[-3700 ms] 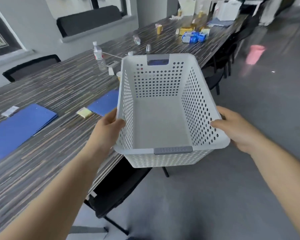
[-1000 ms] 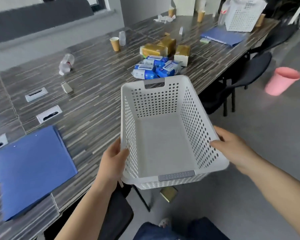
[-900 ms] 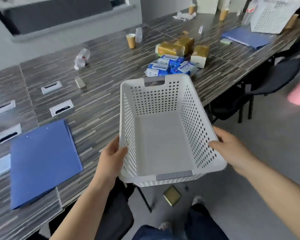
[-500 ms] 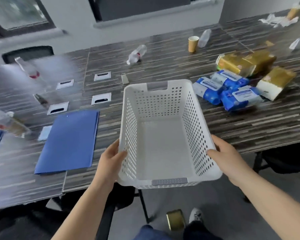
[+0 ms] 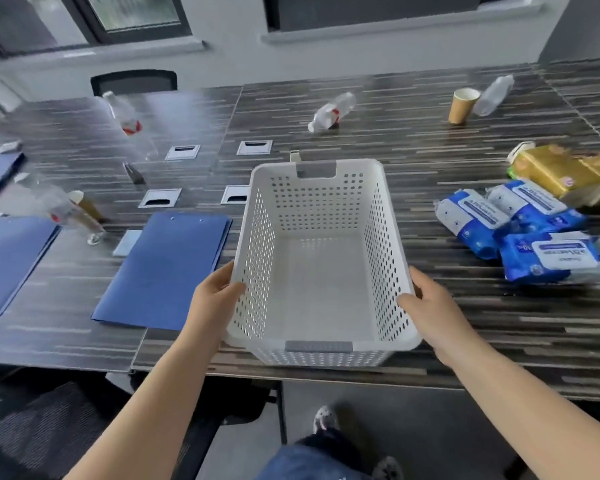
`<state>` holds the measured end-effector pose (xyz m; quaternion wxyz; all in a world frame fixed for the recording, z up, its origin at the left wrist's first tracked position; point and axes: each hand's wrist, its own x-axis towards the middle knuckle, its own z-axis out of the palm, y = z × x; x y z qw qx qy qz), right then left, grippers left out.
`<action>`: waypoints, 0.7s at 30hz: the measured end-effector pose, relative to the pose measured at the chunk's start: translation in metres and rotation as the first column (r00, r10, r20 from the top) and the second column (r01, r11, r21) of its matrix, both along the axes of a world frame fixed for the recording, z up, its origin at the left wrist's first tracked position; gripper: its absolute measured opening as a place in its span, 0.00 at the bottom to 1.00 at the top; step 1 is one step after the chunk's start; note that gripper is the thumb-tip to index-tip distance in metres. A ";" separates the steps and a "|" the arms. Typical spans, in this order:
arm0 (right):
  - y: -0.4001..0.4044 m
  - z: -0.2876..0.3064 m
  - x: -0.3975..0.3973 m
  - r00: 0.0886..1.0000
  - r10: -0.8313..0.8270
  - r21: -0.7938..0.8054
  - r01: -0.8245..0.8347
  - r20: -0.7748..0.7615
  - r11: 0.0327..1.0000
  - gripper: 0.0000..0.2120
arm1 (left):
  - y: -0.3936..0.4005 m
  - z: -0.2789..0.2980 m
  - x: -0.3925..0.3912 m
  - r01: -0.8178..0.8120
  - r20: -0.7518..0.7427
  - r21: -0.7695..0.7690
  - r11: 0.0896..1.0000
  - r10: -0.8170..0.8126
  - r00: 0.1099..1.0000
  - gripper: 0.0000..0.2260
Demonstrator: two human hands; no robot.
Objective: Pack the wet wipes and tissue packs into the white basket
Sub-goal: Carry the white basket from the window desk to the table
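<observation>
Striped dark desk fills the view below a window wall. Left hand grips the left rim and right hand grips the right rim of the empty white basket, long axis 12 to 6 o'clock, whether resting or hovering unclear. Wet wipes lie at 2 o'clock from the basket, tissue packs just beyond them. Right hand is nearer; judged the natural one to reach.

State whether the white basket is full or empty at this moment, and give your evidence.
Empty. The white basket shows only its bare floor; the wet wipes lie on the table to its right.
</observation>
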<state>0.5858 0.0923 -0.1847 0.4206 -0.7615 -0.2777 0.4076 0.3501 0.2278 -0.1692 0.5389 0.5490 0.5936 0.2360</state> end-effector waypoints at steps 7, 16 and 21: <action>0.061 0.008 0.008 1.000 0.012 -0.019 -0.012 0.007 1.000 0.23 | 0.059 -0.002 0.009 -0.011 0.042 -0.016 1.000 0.011 0.999 0.21; 0.119 0.002 0.013 1.000 0.022 -0.022 -0.022 0.015 1.000 0.23 | 0.121 -0.009 0.016 -0.003 0.004 0.006 1.000 0.003 1.000 0.23; 0.130 -0.005 0.017 0.999 0.008 -0.052 -0.006 0.040 0.999 0.24 | 0.135 -0.015 0.017 0.038 -0.007 0.022 0.999 -0.038 0.999 0.23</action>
